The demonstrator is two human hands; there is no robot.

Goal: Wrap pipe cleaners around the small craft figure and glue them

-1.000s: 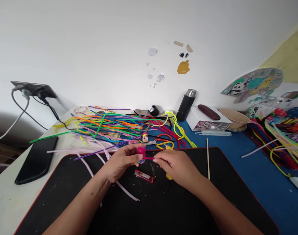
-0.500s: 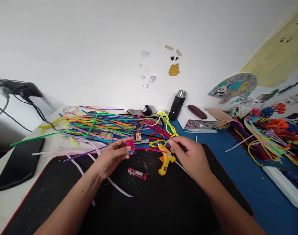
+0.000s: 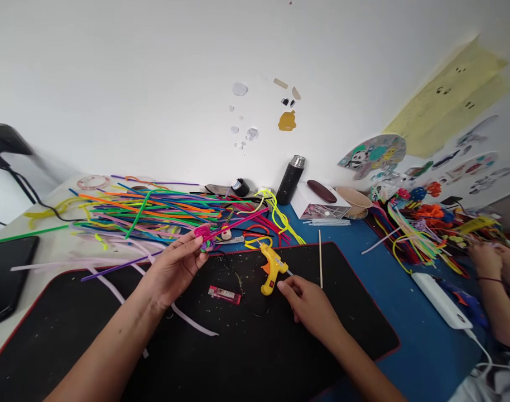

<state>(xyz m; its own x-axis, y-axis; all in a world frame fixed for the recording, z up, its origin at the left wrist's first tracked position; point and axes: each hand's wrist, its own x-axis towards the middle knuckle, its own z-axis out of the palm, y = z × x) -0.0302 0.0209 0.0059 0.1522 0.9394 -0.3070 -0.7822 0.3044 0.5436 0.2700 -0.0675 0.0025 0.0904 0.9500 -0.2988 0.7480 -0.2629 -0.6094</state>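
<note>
My left hand pinches a craft piece of wound pink pipe cleaner, raised above the mat's back edge. Its lower part shows purple and green, and a loose pink length runs from it up to the right. My right hand hovers over the black mat with thumb and fingers loosely bent and a gap between them. Beside its fingertips lies a yellow glue gun with a glue stick in its rear end. A red lighter and scissors lie between the hands and behind them.
Many coloured pipe cleaners are heaped at the back left. A thin stick lies right of the glue gun. Behind stand a black flask and a white box. At far right another person's hands work near a white power bank-like block.
My right hand has let go of the pink strand and moved down beside the glue gun's rear. My left hand keeps the pink piece, its strand now pointing up right. The view swung right.
</note>
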